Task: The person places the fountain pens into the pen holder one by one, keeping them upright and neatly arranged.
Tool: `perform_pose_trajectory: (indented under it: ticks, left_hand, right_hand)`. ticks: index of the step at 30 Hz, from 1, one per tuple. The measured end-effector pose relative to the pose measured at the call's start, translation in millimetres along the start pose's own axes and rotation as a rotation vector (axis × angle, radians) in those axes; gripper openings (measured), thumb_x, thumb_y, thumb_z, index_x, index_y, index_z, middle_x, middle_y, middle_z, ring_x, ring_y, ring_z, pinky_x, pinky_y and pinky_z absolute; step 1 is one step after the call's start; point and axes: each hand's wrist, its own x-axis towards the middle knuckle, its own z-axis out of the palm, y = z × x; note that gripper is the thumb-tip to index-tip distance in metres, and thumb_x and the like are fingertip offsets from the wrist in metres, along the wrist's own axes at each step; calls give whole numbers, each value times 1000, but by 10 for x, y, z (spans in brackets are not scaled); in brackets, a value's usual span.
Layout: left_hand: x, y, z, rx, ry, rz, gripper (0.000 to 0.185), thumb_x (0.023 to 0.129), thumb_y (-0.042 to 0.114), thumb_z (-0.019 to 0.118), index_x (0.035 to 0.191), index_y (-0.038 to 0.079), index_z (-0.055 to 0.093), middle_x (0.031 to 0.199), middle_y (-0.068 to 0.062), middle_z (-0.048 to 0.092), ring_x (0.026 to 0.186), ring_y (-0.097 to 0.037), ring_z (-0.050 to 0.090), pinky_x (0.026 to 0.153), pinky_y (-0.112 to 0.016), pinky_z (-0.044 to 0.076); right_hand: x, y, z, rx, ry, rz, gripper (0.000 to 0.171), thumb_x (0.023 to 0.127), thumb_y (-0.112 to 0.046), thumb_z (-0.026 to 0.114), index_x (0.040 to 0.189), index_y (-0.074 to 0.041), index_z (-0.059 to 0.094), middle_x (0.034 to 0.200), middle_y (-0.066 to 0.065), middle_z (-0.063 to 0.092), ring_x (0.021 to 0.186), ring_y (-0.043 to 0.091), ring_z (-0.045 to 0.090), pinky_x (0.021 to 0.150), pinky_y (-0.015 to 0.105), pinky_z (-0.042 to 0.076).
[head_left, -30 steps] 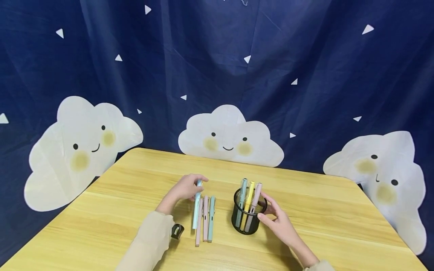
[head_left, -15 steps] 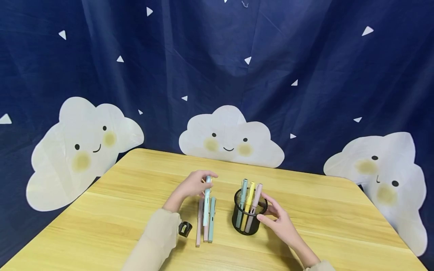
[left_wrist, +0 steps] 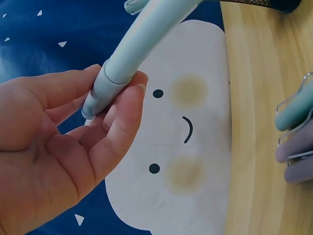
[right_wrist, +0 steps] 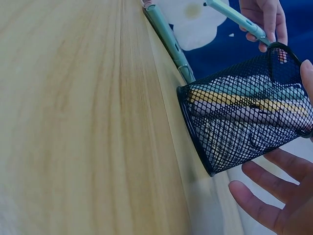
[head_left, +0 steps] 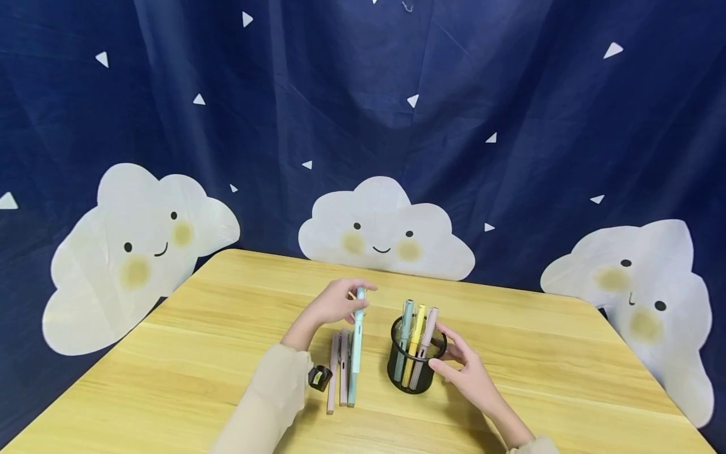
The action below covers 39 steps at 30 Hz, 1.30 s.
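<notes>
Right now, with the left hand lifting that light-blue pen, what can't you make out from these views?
- Light-blue pen: left wrist view cuts its far end off at the top edge.
- Pens on the table: head view, the lifted pen overlaps them, so their count is unsure.
- Holder: its mesh blurs the lower ends of the pens inside.
- Right hand: whether the fingers press the holder; right wrist view shows only fingertips.
</notes>
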Motion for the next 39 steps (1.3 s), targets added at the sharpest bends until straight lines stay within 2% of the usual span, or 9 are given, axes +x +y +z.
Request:
perform_pose_trajectory:
  ticks: [7,17,21,26,39]
  left_hand:
    - [65,75,21,-3,-14,37,32,87,-1,53,119,1,55,77,-9,54,58,-16,55,53,-32,52]
    - [185,172,66,-11,-37,105,31,87,-1,54,117,2,56,78,-8,53,61,-15,56,54,-33,52]
    - [209,223,84,-11,-41,93,31,87,0,54,117,3,56,79,-9,53,61,-16,56,56,-35,52]
    - [247,272,100,-12,-39,75,32,87,1,55,118,5,56,79,-8,54,61,-16,56,56,-33,52]
    - [368,444,175,11,-16,143,31,87,2,56,117,7,58,79,-5,56,60,-14,55,55,-32,51]
  right_hand:
    - [7,1,-12,-8,0,23,64,81,-3,64,137,-7,32,100,20,60,76,15,58,49,35,49]
    - [5,-1,-12,-18,3,46,65,80,-4,64,137,-7,32,99,19,61,77,15,58,49,35,49]
    - [4,-16,-13,-6,-1,65,64,81,-5,64,137,-9,33,101,20,60,78,15,58,50,36,49]
    - [3,-26,-17,14,-4,80,64,81,-5,64,137,-9,33,103,22,59,79,16,58,50,37,49]
    - [0,-51,-21,25,-13,109,65,81,-7,64,137,-10,33,108,24,57,83,17,58,50,37,50]
